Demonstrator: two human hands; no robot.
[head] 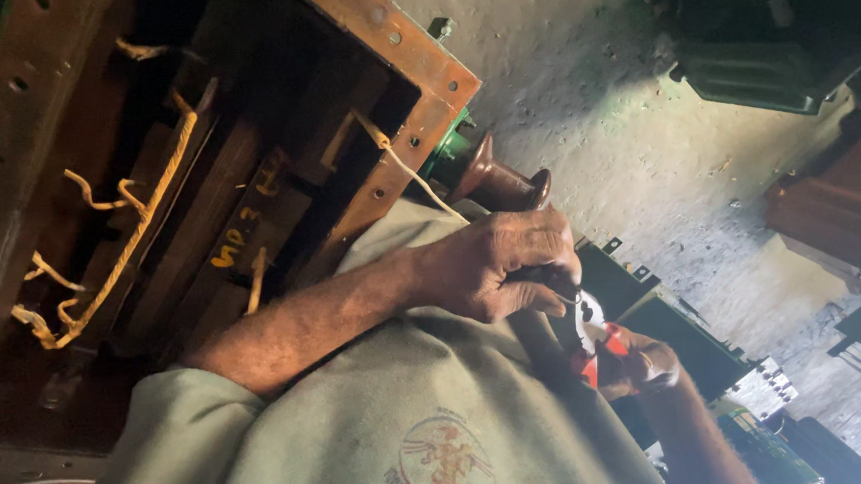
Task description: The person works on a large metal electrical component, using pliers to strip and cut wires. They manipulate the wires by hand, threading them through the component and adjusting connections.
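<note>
Head view is tilted and dim. One hand [505, 263], at the end of a bare forearm crossing a grey-green shirt [401, 420], is curled narrow around a thin wire [417, 179] that runs up to a rusty metal frame [393, 97]. Which hand it is I cannot tell for sure; it reads as the left. Just below, the other hand [643, 359] grips red-handled pliers [591, 337], jaws meeting the wire by the first hand's fingertips. Yellowish cords [117, 258] hang inside the frame. Behind lies a rough grey concrete floor [641, 143] with dark machinery.
</note>
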